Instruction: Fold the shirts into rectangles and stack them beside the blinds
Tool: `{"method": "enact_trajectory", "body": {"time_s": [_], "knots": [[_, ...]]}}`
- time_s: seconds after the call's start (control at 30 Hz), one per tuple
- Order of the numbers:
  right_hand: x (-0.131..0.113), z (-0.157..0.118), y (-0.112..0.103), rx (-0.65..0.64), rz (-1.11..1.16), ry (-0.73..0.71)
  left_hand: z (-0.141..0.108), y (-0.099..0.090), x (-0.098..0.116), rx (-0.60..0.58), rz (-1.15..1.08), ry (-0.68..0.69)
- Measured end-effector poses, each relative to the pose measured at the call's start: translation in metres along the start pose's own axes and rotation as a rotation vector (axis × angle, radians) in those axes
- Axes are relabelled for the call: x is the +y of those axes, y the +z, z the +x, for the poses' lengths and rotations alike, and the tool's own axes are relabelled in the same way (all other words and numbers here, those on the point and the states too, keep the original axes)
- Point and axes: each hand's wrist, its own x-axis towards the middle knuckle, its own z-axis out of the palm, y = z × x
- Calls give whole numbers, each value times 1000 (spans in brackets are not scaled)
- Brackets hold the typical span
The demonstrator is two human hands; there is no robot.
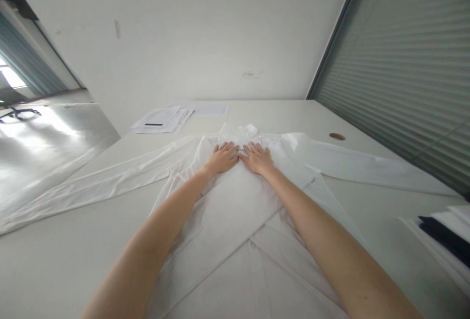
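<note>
A white long-sleeved shirt lies spread on the table, its collar towards the wall and its sleeves stretched out to both sides. Near the collar, my left hand rests flat on the cloth with its fingers spread. Beside it, my right hand also lies flat on the shirt, fingers apart. The two hands almost meet at the thumbs, and a small dark mark shows between them. A button is visible lower down the shirt front. Neither hand grips anything.
Loose printed papers lie at the back left of the white table. A round brown cable hole is at the back right. Folded white and dark cloths sit at the right edge, near the window blinds. A wall stands behind.
</note>
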Motion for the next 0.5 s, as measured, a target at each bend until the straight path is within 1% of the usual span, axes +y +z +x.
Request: {"method": "enact_trajectory", "body": {"time_s": [0.1, 0.17, 0.23, 0.3, 0.37, 0.43, 0.5], "knots": [[-1, -1, -1, 11, 9, 12, 0, 2, 0, 56, 22, -86], [-1, 0, -2, -7, 13, 10, 0, 2, 0, 39, 36, -113], [-1, 0, -2, -34, 14, 7, 0, 2, 0, 13, 43, -115], [-1, -1, -2, -32, 15, 14, 0, 1, 1, 6, 47, -110], [-1, -1, -2, 12, 9, 8, -1, 0, 1, 24, 54, -97], [-2, -2, -2, 77, -9, -31, -2, -1, 1, 51, 53, -72], [-2, -3, -1, 93, -24, -74, -2, 0, 1, 57, 39, -46]]}}
